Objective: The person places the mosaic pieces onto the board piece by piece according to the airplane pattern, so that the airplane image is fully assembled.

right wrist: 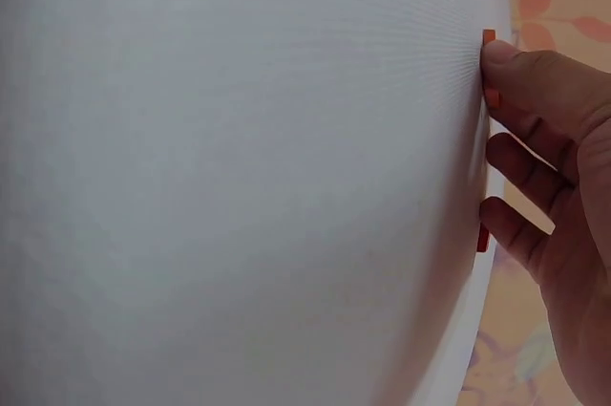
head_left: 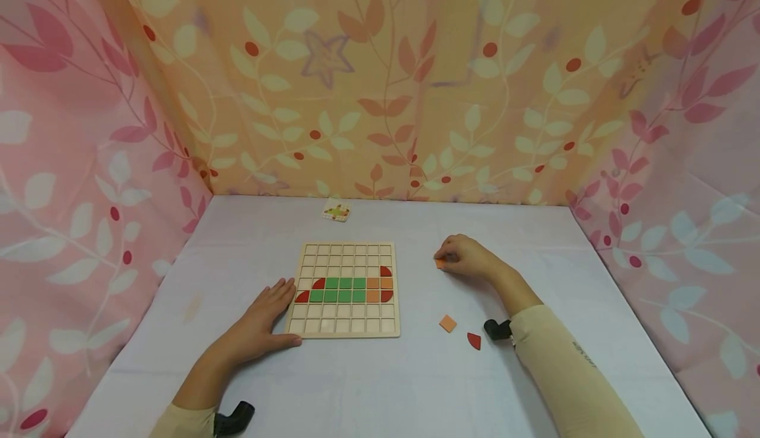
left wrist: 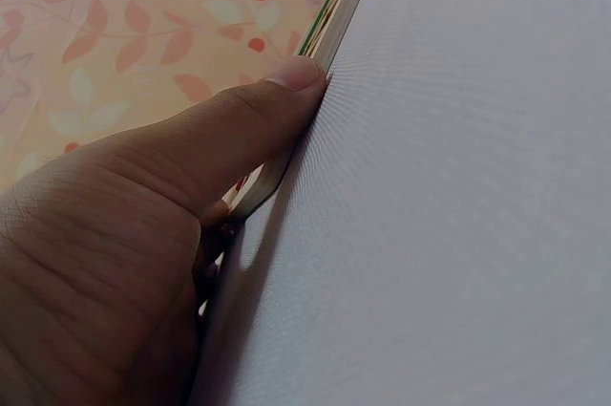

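Observation:
A wooden grid board (head_left: 350, 326) lies on the white table. Green, orange and red pieces fill two of its rows, with a red quarter-round piece (head_left: 386, 271) above their right end. My left hand (head_left: 258, 322) rests against the board's near left corner, fingers at the left side and thumb at the near edge; the left wrist view shows the thumb (left wrist: 239, 124) touching the rim. Right of the board, my right hand (head_left: 469, 256) pinches an orange tile (head_left: 440, 264) at the table surface. In the right wrist view, a red piece (right wrist: 483, 239) appears by another fingertip.
A loose orange square tile (head_left: 448, 323) and a red quarter-round piece (head_left: 474, 341) lie nearer, right of the board. Behind the board sits a small patterned card or tile (head_left: 336, 210). Flowered cloth (head_left: 380, 95) walls off the table's back and sides.

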`<state>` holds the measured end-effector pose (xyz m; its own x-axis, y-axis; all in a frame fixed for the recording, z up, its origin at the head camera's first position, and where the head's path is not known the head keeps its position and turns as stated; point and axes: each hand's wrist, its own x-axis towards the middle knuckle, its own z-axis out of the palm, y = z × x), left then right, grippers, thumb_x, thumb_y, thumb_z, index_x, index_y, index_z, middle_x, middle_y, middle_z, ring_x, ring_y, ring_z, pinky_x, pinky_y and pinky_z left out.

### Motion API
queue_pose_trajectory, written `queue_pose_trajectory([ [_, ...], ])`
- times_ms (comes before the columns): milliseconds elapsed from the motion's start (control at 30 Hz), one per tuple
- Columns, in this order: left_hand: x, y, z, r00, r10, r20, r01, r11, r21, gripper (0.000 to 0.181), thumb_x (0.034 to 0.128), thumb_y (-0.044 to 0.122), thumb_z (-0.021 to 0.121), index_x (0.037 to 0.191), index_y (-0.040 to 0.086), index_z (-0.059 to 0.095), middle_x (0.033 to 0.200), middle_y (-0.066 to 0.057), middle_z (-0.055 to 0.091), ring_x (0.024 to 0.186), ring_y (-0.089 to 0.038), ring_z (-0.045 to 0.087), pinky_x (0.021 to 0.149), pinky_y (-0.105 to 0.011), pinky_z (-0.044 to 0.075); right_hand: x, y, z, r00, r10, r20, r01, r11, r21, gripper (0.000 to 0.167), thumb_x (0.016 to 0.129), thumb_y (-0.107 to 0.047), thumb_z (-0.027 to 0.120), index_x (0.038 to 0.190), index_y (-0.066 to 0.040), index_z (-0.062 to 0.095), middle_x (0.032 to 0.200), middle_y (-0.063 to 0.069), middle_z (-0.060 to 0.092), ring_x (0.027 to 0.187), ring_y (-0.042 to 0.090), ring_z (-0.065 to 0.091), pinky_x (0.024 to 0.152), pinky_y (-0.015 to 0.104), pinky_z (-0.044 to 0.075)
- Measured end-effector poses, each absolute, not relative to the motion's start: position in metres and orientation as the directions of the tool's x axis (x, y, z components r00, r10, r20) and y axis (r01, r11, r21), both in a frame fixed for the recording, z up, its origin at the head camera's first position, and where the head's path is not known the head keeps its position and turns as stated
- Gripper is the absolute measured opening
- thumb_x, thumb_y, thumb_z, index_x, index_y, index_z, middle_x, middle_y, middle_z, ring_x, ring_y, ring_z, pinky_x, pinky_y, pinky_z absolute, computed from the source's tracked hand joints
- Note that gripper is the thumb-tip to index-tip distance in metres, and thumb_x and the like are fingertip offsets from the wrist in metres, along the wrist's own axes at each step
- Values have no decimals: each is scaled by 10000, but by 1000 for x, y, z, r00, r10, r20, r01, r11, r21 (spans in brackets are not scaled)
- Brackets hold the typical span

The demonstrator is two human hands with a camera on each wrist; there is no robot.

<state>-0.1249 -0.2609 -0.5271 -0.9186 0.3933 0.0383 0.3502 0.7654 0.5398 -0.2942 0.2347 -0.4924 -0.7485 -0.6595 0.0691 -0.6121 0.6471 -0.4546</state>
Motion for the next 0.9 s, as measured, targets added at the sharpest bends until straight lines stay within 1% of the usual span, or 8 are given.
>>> queue_pose_trajectory([
  [100, -125, -260, -527, -920, 391, 34, 345, 766, 542, 1120, 770, 564, 836, 1593, 10, 315, 1693, -113, 246, 1585, -338, 143, 1301, -347, 6, -295, 234, -494, -746, -661, 82, -625, 653, -428, 190, 888, -171, 804, 1072, -122, 802, 1029, -19, 700, 992, 180, 598, 912, 405, 496],
  [233, -125, -260, -527, -920, 389, 34, 343, 763, 548, 1119, 772, 566, 835, 1595, 14, 313, 1696, -107, 241, 1587, -330, 138, 1299, -338, 1, -296, 233, -496, -762, -641, 92, -611, 665, -431, 200, 883, -185, 811, 1073, -122, 802, 1013, -34, 710, 976, 158, 606, 907, 380, 499],
  [333, -125, -261, -528, -920, 390, 37, 344, 762, 549, 1119, 773, 569, 832, 1595, 16, 313, 1696, -105, 242, 1587, -327, 138, 1297, -330, -4, -295, 231, -495, -782, -614, 103, -582, 662, -473, 216, 867, -159, 816, 1075, -106, 799, 1007, -21, 728, 983, 175, 626, 917, 390, 508],
  [467, -126, -262, -529, -921, 387, 38, 344, 766, 542, 1128, 769, 586, 828, 1597, 20, 311, 1696, -102, 240, 1588, -326, 137, 1296, -323, -8, -289, 224, -486, -809, -574, 123, -537, 639, -551, 251, 847, -104, 805, 1096, -78, 785, 1035, 14, 740, 1025, 226, 638, 958, 444, 511],
  [533, -126, -262, -529, -922, 385, 37, 343, 769, 540, 1132, 767, 592, 827, 1598, 23, 310, 1697, -99, 239, 1588, -323, 136, 1298, -331, -3, -286, 219, -480, -823, -554, 127, -519, 640, -567, 260, 852, -96, 796, 1110, -80, 778, 1053, 16, 736, 1045, 233, 634, 982, 461, 506],
  [700, -126, -262, -530, -922, 385, 32, 340, 768, 544, 1134, 766, 589, 830, 1600, 25, 307, 1699, -101, 233, 1588, -326, 134, 1300, -344, 6, -281, 203, -469, -844, -519, 137, -497, 659, -565, 244, 879, -130, 788, 1122, -112, 778, 1052, -8, 726, 1049, 218, 632, 1002, 457, 508],
  [900, -126, -261, -529, -922, 385, 34, 338, 761, 553, 1133, 764, 578, 837, 1601, 27, 307, 1700, -101, 231, 1588, -328, 132, 1299, -338, -1, -275, 181, -464, -842, -514, 163, -508, 653, -562, 246, 889, -183, 792, 1130, -133, 780, 1044, -30, 719, 1060, 220, 631, 1003, 444, 508],
])
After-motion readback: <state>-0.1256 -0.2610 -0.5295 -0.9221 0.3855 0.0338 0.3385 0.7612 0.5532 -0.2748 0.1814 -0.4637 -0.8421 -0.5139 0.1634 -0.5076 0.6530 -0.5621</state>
